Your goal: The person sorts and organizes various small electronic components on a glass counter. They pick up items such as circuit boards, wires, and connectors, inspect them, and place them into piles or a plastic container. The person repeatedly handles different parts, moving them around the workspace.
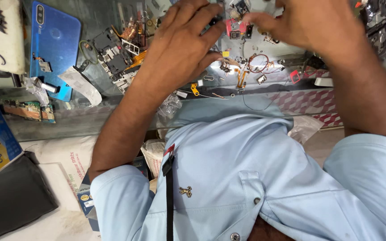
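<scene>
One head-worn camera looks steeply down, close over the left hand, right hand and the glass counter beneath them.

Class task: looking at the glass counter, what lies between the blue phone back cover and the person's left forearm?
In the head view, between the blue phone back cover and the left forearm lie a dark phone circuit board and a white ribbon strip on the glass.

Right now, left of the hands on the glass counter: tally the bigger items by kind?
blue phone back cover: 1
circuit boards: 2 (green board, dark board)
white strip: 1
Total: 4
The small loose parts by the hands are too small and cluttered to count.
</scene>
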